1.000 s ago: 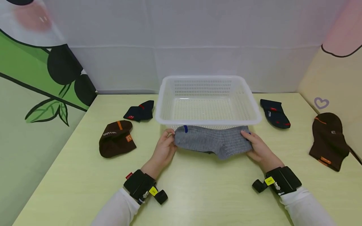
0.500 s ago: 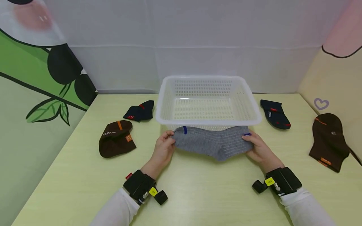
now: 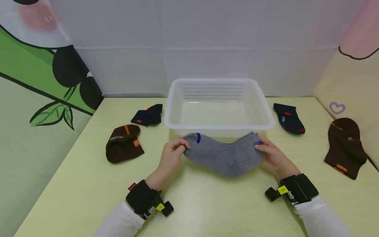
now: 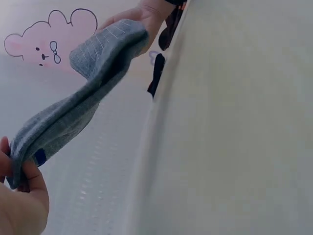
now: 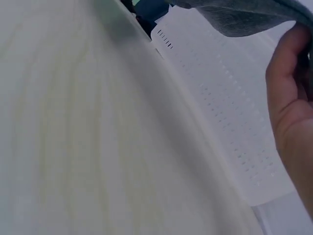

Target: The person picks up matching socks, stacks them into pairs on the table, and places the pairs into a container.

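A pair of grey socks [image 3: 222, 154] with blue marks, laid one against the other, is stretched sideways in front of the white basket. My left hand [image 3: 169, 159] pinches the toe end between thumb and fingers. At the cuff end, my right hand [image 3: 275, 158] grips the fabric with its thumb on top. The left wrist view shows the layered socks [image 4: 73, 110] sagging between both hands, with a dark gap along the edge. In the right wrist view the thumb side of my right hand [image 5: 293, 98] shows at the fabric; the other fingers are mostly hidden.
Behind the socks stands a perforated white basket [image 3: 219, 126] with nothing in it. A navy sock [image 3: 147, 115] and a brown sock [image 3: 122, 144] lie to its left. Another navy sock [image 3: 288, 119] and brown sock [image 3: 344, 148] lie to its right. Walls border the table.
The grey socks have been raised and drawn slightly toward me, and their middle sags lower now. Both hands keep their hold; the left wrist has tilted a little.
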Action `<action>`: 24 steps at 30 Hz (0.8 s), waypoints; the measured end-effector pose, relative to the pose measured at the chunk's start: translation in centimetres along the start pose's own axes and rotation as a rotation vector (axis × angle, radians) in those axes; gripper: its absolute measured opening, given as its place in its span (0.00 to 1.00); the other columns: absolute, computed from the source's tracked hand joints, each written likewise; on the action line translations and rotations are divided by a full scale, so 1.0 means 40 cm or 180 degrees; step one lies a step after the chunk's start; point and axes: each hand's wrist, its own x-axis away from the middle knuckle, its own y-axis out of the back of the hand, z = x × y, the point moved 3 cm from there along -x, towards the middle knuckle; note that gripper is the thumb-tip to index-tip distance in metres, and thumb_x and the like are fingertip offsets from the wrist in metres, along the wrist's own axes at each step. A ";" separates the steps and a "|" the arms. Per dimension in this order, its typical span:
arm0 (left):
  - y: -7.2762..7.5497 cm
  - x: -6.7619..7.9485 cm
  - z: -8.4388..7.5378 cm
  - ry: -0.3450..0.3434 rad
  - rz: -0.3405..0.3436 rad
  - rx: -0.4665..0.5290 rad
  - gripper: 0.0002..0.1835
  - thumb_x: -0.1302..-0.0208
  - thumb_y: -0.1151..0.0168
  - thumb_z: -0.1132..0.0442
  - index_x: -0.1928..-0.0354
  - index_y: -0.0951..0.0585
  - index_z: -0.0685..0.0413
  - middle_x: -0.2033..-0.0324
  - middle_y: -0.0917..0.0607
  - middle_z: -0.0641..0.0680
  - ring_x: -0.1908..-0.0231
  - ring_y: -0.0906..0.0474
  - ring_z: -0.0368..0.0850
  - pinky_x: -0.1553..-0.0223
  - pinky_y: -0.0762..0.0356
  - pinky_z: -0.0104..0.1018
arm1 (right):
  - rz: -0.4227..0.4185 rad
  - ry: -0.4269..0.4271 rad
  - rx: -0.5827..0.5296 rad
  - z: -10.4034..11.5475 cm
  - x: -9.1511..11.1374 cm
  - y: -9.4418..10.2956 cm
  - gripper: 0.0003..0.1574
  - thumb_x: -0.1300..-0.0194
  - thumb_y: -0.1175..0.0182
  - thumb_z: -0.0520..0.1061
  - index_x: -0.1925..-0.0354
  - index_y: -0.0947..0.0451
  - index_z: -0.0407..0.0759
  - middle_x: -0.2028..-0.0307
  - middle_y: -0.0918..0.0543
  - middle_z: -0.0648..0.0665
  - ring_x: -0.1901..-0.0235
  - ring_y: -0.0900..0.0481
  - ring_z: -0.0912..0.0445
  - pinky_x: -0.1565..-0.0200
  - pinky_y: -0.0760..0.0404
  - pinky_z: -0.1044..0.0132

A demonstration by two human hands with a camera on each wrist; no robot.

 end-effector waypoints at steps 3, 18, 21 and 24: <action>0.010 -0.009 -0.041 -0.0092 0.0025 -0.0017 0.08 0.40 0.55 0.77 0.69 0.24 0.72 0.59 0.24 0.51 0.56 0.31 0.42 0.62 0.34 0.29 | 0.0073 0.0281 -0.0123 0.029 -0.024 -0.015 0.26 0.26 0.69 0.32 0.40 0.31 0.42 0.53 0.20 0.44 0.56 0.19 0.55 0.54 0.21 0.66; 0.040 -0.194 -0.159 -0.0518 -0.0127 -0.1029 0.15 0.36 0.54 0.73 0.58 0.17 0.66 0.59 0.23 0.59 0.72 0.36 0.45 0.68 0.41 0.32 | -0.2095 0.0117 0.0870 0.170 -0.228 -0.020 0.15 0.27 0.60 0.38 0.46 0.40 0.52 0.54 0.36 0.49 0.63 0.29 0.60 0.63 0.25 0.73; 0.038 -0.230 -0.156 -0.0466 -0.0179 -0.1193 0.15 0.35 0.54 0.71 0.58 0.16 0.64 0.60 0.24 0.59 0.75 0.41 0.47 0.69 0.43 0.34 | -0.2192 0.0022 0.1240 0.178 -0.246 0.011 0.26 0.27 0.61 0.36 0.37 0.46 0.59 0.51 0.37 0.48 0.61 0.31 0.59 0.62 0.26 0.73; 0.040 -0.266 -0.136 -0.0265 -0.0037 -0.1436 0.16 0.33 0.55 0.68 0.55 0.17 0.62 0.56 0.25 0.60 0.68 0.37 0.45 0.64 0.41 0.34 | -0.2233 -0.0353 0.2284 0.167 -0.267 0.048 0.30 0.27 0.60 0.36 0.33 0.47 0.59 0.46 0.36 0.43 0.55 0.32 0.55 0.59 0.29 0.71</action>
